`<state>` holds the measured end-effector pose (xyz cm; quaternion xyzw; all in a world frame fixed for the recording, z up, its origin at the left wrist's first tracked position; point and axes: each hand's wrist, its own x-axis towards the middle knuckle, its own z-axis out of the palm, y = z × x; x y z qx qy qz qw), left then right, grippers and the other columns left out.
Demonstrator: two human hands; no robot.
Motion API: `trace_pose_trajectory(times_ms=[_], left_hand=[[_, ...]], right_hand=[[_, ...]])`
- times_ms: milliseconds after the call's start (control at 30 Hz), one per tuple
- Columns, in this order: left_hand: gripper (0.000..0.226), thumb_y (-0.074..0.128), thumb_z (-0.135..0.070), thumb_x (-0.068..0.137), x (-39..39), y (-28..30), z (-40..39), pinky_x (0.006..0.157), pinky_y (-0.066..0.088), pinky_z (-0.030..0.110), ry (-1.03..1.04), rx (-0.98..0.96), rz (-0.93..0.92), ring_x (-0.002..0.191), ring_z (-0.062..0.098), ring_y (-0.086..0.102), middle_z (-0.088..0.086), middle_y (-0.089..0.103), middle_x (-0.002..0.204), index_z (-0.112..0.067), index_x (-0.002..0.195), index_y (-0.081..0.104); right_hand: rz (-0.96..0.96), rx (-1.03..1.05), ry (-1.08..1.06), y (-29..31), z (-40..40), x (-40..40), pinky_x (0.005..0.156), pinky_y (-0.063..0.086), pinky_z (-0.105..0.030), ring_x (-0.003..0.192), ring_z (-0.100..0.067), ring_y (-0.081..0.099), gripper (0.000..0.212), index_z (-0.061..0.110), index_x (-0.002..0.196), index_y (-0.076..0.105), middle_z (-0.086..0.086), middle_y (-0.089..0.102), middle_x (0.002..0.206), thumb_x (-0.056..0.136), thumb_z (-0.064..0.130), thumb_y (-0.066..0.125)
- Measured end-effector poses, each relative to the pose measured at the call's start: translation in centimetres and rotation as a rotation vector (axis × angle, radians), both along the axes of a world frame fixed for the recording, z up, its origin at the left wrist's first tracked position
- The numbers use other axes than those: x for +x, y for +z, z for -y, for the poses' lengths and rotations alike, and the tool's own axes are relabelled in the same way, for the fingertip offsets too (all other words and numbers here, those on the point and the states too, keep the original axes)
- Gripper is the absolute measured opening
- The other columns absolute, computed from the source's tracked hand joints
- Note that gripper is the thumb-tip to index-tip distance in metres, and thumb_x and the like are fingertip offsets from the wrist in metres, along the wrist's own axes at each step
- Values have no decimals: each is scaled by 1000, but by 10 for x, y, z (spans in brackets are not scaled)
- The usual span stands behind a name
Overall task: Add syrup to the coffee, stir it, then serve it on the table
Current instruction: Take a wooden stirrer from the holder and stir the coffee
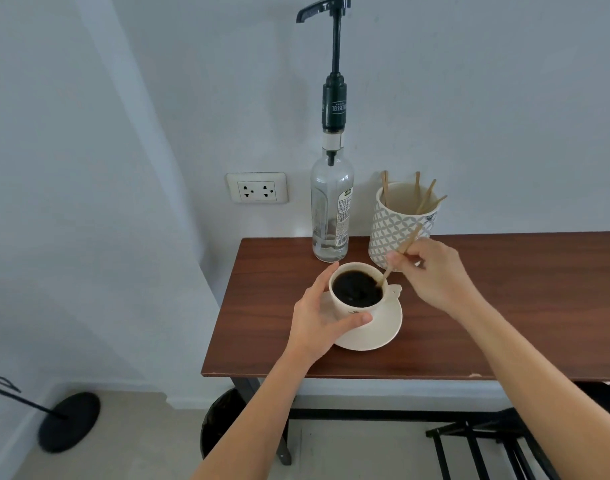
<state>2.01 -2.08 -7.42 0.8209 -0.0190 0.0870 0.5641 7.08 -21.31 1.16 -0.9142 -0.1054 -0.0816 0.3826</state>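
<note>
**Stirring the coffee on the wooden table**

Your left hand (319, 315) curls around the near and left side of the cream coffee cup (357, 299), with the thumb pressed on the front wall and the fingers touching the far rim; the hand is closed on the cup and not spread. The cup stands upright on a cream saucer (378, 332), and the saucer rests near the left front part of the brown wooden table (504, 323); the coffee (356, 288) inside is black and fills the cup almost to the rim.

Your right hand (435, 273) pinches a thin wooden stir stick (397, 259) between the thumb and the fingertips; the stick is tilted, its lower end is dipped into the coffee at the right side of the cup, and its upper end points up toward the back.

Behind the cup, close to the wall, a clear glass syrup bottle (331, 209) stands upright with a tall black pump (334, 57) on top; only a little clear liquid shows at its bottom. Just to its right a patterned ceramic holder (393, 230) keeps more wooden stir sticks (425, 199); your right hand partly hides its base. A white double wall socket (257, 188) sits on the wall to the left of the bottle.
</note>
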Motion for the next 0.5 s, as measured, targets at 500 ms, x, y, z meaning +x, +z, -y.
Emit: trace_pose_trajectory(times_ms=[500], left_hand=[[89,86,-63,58,1,-1,0,114,43,43,4,-2,-1,134,5,51,-24,63,132,-55,137,45]], right_hand=[[-90,92,95,-7,-11,-8,64,41,-12,77,-1,59,20,15,77,74,5,65,81,91,26,65]])
